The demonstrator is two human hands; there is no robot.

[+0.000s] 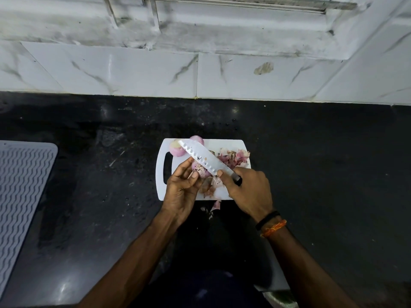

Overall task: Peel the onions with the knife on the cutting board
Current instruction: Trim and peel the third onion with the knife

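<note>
Right, head view: left hand (181,190) grips a half-peeled onion (201,171) over the white cutting board (224,144) on the dark tabletop (322,163); right hand (249,190) clenches the knife (203,157), blade pointing 10 o'clock. Two peeled onions (175,150) at board's 11 o'clock, peels (233,157) at 2.

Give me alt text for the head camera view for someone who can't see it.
Over a white cutting board, the left hand holds an onion while the right hand holds a knife against it. Peeled onions and skins lie behind.
</note>
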